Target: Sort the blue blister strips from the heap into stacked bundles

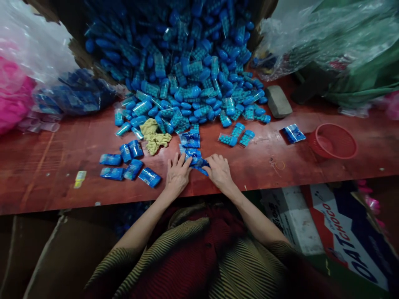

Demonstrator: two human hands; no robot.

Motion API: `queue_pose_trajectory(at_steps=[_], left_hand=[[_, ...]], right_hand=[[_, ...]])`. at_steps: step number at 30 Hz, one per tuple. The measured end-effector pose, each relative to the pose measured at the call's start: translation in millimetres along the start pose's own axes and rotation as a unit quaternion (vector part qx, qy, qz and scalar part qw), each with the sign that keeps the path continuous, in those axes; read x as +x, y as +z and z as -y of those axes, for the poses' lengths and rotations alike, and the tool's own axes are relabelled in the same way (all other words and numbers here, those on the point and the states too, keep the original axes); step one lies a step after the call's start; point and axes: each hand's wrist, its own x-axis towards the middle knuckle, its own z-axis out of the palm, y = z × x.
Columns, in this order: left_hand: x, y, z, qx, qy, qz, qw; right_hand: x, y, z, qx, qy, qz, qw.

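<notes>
Loosely spread left hand (pixel 178 174) and half-curled right hand (pixel 220 172) touch blue wrappers (pixel 193 154), grip unclear.

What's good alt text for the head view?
A person's left hand and right hand touch blue wrappers on a red table, before a large heap of small clear bottles holding blue beads. Six blue packs lie to the left; a grey block and a red basket are to the right.
</notes>
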Motion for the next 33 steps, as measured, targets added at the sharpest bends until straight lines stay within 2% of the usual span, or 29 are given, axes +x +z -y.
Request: queue_pose_trajectory(at_steps=[2, 4, 6, 7, 9, 11, 12, 16, 18, 20, 23, 25, 29, 31, 33], left_hand=[[5, 0.7, 3, -0.005, 0.013, -0.02, 1.0], [4, -3.2, -1, -0.065, 0.003, -0.077, 0.995], [0, -9.0, -12, -0.164, -0.042, -0.12, 0.978], [-3, -11.8, -18, -0.222, -0.075, -0.116, 0.965], [-6, -16.4, -30, -0.337, -0.143, -0.047, 0.929], [-6, -19.4, -38, -0.433, -0.199, 0.033, 0.879], [-5, -20.4, -40, -0.474, -0.224, 0.052, 0.85], [-2, -20.9, -46, -0.599, -0.292, 0.022, 0.745], [-3, -19.6, -50, -0.624, -0.305, -0.004, 0.72], [-3, -18.4, -54, -0.629, -0.312, -0.046, 0.711], [-3, -18.8, -61, -0.645, -0.314, -0.095, 0.69], [-2, -20.7, -63, -0.66, -0.315, -0.087, 0.677], [-3, -23.3, -65, -0.644, -0.314, -0.073, 0.694], [-2, -22.7, -65, -0.637, -0.317, -0.103, 0.695], [1, -22.0, -66, -0.647, -0.319, -0.131, 0.68]], right_hand=[[4, 5, -2, 0.036, 0.008, -0.014, 0.999], [8, 4, -3, 0.114, 0.015, -0.021, 0.993], [9, -1, -5, 0.226, 0.019, -0.008, 0.974], [9, -5, -5, 0.282, 0.016, 0.004, 0.959], [8, -11, -4, 0.373, -0.003, 0.035, 0.927], [6, -15, -2, 0.441, -0.017, 0.053, 0.896], [6, -15, -1, 0.472, -0.017, 0.057, 0.879], [4, -6, 6, 0.593, 0.016, 0.07, 0.802], [3, 1, 12, 0.629, 0.047, 0.067, 0.773], [2, 8, 19, 0.649, 0.08, 0.044, 0.755], [1, 14, 25, 0.657, 0.093, 0.013, 0.748], [0, 14, 27, 0.659, 0.089, 0.002, 0.747], [1, 12, 30, 0.662, 0.099, -0.001, 0.743], [2, 13, 34, 0.648, 0.109, -0.012, 0.754], [4, 15, 38, 0.623, 0.114, -0.03, 0.774]])
